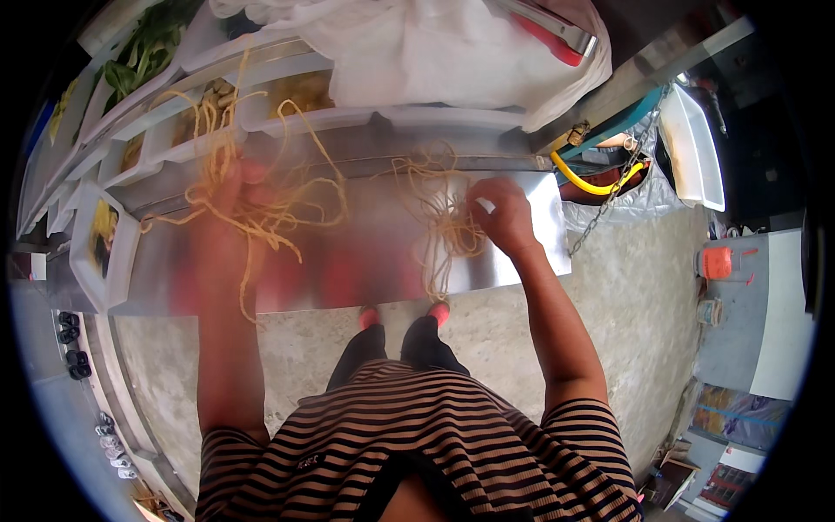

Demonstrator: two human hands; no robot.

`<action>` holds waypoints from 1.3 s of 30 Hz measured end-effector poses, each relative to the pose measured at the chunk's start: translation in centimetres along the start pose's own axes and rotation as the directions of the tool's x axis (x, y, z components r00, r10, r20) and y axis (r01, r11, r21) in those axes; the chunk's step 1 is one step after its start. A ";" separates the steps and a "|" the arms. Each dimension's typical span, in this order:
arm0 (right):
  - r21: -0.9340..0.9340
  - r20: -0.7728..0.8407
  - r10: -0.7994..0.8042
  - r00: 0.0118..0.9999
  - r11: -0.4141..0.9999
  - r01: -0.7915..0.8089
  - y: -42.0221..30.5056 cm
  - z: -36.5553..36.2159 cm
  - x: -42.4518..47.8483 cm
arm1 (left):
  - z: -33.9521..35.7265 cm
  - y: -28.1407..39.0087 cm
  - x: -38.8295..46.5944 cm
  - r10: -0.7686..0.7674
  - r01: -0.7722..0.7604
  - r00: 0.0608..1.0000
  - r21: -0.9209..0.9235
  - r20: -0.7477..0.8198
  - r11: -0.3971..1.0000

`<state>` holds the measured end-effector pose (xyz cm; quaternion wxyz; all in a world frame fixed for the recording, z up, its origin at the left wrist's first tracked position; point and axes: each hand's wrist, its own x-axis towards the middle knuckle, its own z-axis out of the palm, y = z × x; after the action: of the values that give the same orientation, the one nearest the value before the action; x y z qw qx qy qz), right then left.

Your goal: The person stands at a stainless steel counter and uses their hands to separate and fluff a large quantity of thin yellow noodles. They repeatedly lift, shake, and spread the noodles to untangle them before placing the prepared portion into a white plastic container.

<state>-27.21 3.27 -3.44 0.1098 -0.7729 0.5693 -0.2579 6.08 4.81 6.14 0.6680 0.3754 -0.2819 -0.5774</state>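
Observation:
My left hand (231, 196), blurred, grips a tangled bunch of thick yellow noodles (280, 222). Some strands stand up past the fingers and others dangle below the wrist. To the right, my right hand (505, 215) pinches a second, paler bunch of noodles (450, 218) between thumb and fingers, and its ends trail down. Both bunches are over a shiny stainless steel counter (378, 254). Whether the right bunch touches the metal, I cannot tell.
White plastic trays (98, 280) of food line the far and left side, one with leafy greens (140, 59). Red-handled metal tongs (554, 39) lie on a white cloth or sheet (424, 65). At right hang a chain (603, 212) and a yellow hose (593, 186).

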 end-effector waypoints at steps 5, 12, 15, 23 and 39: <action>0.130 -0.101 0.099 0.990 0.988 -0.085 -1.7 1.6 0.3 | -1.3 -0.5 -0.4 -0.017 0.023 0.999 0.161 -0.038 0.987; -0.130 -0.127 0.011 0.992 0.991 -0.028 -4.9 7.1 2.2 | -1.7 -1.7 -2.0 -0.088 0.107 0.992 0.223 -0.093 0.969; -0.204 0.118 0.245 0.962 0.954 -0.218 -4.6 7.7 3.0 | -3.0 -2.4 -2.6 -0.047 0.051 0.999 0.221 -0.024 0.974; 0.603 0.149 0.357 0.922 0.706 -0.371 -3.1 -1.0 4.3 | -5.0 -3.5 -3.6 -0.150 0.150 0.989 -0.030 -0.016 0.988; 0.719 -0.106 0.231 0.967 0.690 -0.086 -7.9 -13.0 5.3 | -1.0 -4.8 -3.5 -0.292 0.291 0.956 -0.028 -0.037 0.956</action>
<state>-26.30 2.48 12.64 0.3659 -0.5908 0.4987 -0.5180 3.57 8.23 1.78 0.5854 0.4170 -0.2034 -0.6649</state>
